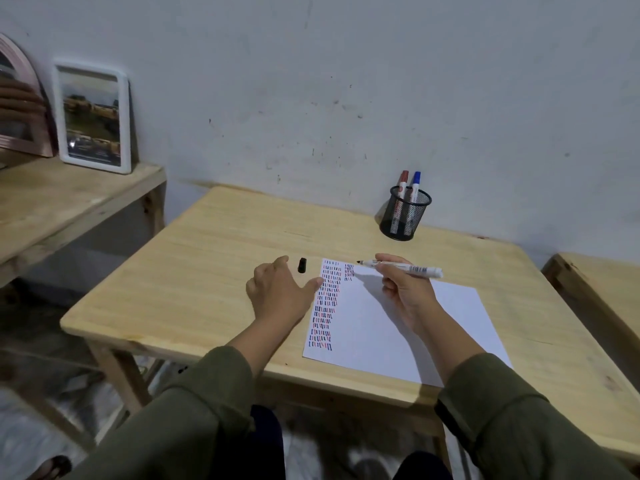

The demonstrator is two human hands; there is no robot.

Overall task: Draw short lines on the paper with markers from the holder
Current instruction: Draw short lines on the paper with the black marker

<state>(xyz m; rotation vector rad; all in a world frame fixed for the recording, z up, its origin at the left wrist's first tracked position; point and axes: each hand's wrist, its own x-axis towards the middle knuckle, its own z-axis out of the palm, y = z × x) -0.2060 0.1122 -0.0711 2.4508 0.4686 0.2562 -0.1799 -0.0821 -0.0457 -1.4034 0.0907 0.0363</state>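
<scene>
A white sheet of paper (pixel 398 327) lies on the wooden table (pixel 194 282), with columns of short red, blue and black lines along its left side. My right hand (pixel 405 292) holds an uncapped white marker (pixel 401 267) level above the paper's top edge, its black tip pointing left. My left hand (pixel 280 289) rests open on the table, thumb touching the paper's left edge. The black cap (pixel 302 265) lies on the table just beyond that hand. A black mesh holder (pixel 405 213) at the back holds a red marker (pixel 402 183) and a blue marker (pixel 415 183).
A lower wooden shelf (pixel 52 202) at the left carries a white picture frame (pixel 93 119) and an arched pink-framed mirror (pixel 20 105) leaning on the wall. Another wooden table's edge (pixel 602 292) shows at the right. The wall stands right behind the holder.
</scene>
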